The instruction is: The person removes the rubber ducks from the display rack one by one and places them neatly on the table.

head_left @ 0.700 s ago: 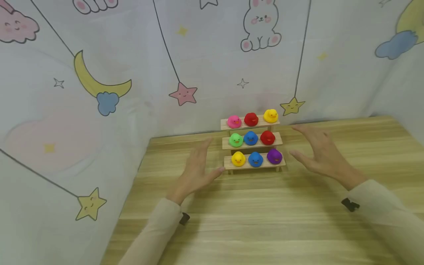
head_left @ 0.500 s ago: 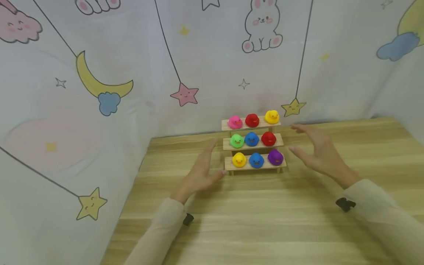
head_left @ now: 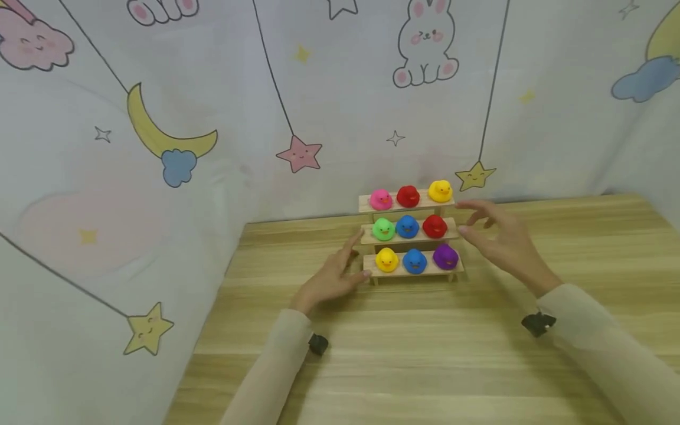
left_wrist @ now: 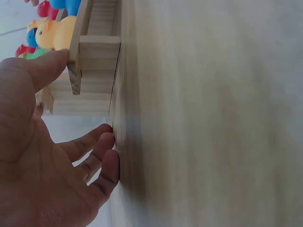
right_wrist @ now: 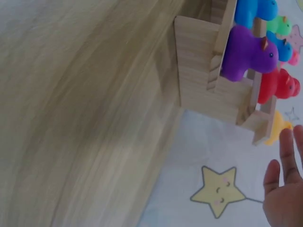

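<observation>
A three-tier wooden shelf (head_left: pixel 451 229) stands by the back of the table, three rubber ducks on each tier. At the top sit a pink duck (head_left: pixel 381 200), a red duck (head_left: pixel 408 196) and a yellow duck (head_left: pixel 440 191). Green, blue and red ducks fill the middle tier; yellow, blue and purple (head_left: pixel 445 257) line the bottom. My left hand (head_left: pixel 333 278) is at the shelf's left side, its thumb (left_wrist: pixel 49 68) touching the bottom tier's end. My right hand (head_left: pixel 502 241) is by the right ends of the upper tiers, fingers slightly bent; contact there cannot be told.
A wood-grain table (head_left: pixel 404 354) extends in front and to both sides of the shelf. Behind and left hangs a white cloth (head_left: pixel 340 94) printed with stars, moons and rabbits. Each sleeve carries a small dark device near the wrist.
Both hands have moved inward to the shelf's sides, the left thumb now at the bottom tier's end. The right fingers are more bent. The ducks keep their places on the tiers.
</observation>
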Tool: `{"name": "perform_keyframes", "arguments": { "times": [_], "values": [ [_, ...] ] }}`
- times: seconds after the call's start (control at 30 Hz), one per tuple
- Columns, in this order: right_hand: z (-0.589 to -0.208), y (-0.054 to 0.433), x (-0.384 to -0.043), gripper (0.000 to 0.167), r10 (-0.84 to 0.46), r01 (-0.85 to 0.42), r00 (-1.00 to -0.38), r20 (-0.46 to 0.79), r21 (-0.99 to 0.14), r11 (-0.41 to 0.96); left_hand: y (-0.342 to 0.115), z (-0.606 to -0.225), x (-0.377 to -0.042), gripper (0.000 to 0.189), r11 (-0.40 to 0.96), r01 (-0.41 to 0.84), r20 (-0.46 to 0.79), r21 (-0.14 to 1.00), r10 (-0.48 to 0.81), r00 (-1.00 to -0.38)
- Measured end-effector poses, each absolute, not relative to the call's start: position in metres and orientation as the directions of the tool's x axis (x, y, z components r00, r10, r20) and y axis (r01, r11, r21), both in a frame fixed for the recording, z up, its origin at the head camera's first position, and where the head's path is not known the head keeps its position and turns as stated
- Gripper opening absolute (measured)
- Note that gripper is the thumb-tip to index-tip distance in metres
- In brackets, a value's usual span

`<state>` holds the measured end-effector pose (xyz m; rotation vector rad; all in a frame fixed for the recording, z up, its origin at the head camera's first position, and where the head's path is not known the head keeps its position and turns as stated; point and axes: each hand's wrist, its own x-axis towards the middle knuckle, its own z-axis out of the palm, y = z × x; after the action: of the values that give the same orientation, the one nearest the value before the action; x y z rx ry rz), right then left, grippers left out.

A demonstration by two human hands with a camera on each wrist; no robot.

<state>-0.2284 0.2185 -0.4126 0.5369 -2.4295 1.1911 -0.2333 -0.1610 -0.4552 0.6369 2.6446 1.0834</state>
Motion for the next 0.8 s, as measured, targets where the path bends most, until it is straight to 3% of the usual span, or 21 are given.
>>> {"name": "perform_keyframes", "arguments": {
  "times": [0.2,0.33,0.8],
  "values": [
    [-0.411,0.205,-0.236,0.043,-0.187,-0.419,-0.900,0.395,-0.660,0.623,-0.165,-0.462,-0.237,0.096,0.585,0.276,-0.028,0.762,0.456,-0.890],
    [-0.412,0.201,-0.237,0.038,-0.216,-0.436,-0.893,0.396,-0.635,0.637,-0.161,-0.467,-0.235,0.096,0.523,0.249,-0.013,0.815,0.445,-0.895],
    [-0.416,0.197,-0.246,0.041,-0.236,-0.392,-0.919,0.315,-0.675,0.625,-0.160,-0.474,-0.232,0.095,0.487,0.194,-0.019,0.851,0.398,-0.917]
  ]
}}
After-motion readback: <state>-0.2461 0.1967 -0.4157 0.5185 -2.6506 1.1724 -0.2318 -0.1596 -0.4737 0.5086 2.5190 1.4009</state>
